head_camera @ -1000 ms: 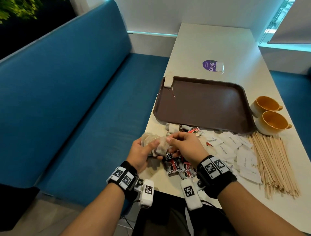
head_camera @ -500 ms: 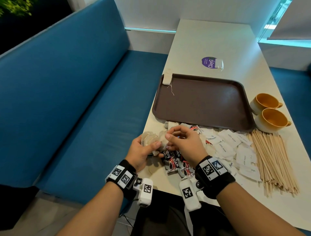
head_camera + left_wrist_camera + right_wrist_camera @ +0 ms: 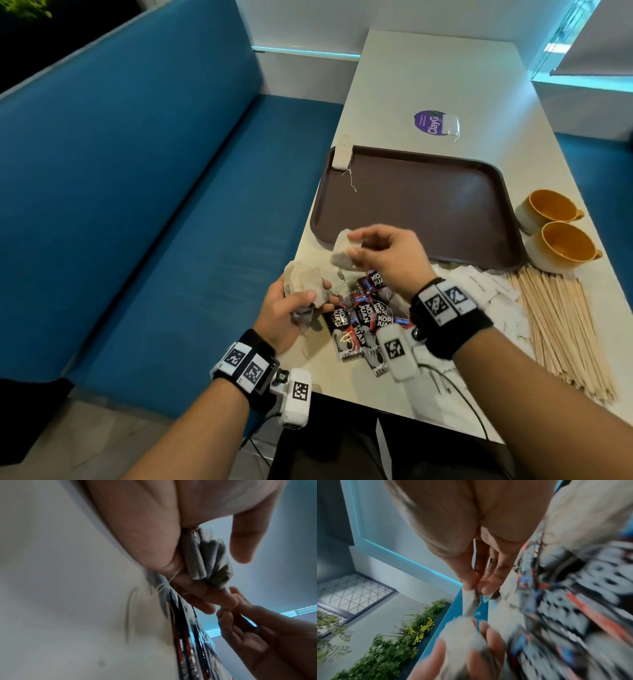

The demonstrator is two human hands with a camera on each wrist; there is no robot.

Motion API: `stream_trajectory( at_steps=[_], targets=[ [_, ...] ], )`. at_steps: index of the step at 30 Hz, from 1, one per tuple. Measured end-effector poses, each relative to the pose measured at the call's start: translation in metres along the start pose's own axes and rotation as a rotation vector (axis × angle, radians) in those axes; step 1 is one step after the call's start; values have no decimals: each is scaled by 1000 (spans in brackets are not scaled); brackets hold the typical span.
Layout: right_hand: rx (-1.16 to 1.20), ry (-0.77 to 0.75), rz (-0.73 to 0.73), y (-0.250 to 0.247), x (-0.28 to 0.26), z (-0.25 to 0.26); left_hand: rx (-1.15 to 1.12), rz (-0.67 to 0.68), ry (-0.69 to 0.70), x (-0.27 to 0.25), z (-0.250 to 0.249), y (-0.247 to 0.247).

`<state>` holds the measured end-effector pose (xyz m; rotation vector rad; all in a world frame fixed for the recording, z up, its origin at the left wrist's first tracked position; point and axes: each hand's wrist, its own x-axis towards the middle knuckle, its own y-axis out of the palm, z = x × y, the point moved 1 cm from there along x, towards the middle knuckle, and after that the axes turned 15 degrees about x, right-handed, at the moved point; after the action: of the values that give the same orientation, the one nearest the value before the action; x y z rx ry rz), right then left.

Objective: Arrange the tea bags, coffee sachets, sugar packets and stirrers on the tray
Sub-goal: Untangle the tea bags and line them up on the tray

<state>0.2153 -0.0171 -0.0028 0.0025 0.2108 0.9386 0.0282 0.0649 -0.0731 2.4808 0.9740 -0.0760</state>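
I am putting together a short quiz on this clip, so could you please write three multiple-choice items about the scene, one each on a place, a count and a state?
1. Where does the bundle of wooden stirrers lie?
A. on the tray
B. on the table, right of the sugar packets
C. inside a cup

2. How many orange cups stand beside the tray?
A. one
B. two
C. four

3. What is the right hand doing?
A. resting flat on the table
B. gripping a stirrer
C. pinching one tea bag

Answers:
1. B, since the stirrers lie on the table past the white sugar packets, in front of the cups.
2. B, since two cups stand by the tray's right edge.
3. C, since thumb and fingers hold a tea bag in the air while the left hand grips a bunch of tea bags.
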Motion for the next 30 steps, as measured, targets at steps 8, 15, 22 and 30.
stream_trajectory(
  at_steps=[8, 15, 22, 30],
  targets=[
    [-175, -131, -68, -6, 110, 30, 127, -67, -33, 6, 6, -2],
    [-326, -27, -54, -3, 198, 12, 105, -48, -18, 7, 7, -4],
    [-472, -57, -107, -3, 255, 6, 154, -51, -57, 5, 3, -3],
    [-581, -124, -147, -1, 278, 16, 111, -44, -51, 6, 2, -2]
  ],
)
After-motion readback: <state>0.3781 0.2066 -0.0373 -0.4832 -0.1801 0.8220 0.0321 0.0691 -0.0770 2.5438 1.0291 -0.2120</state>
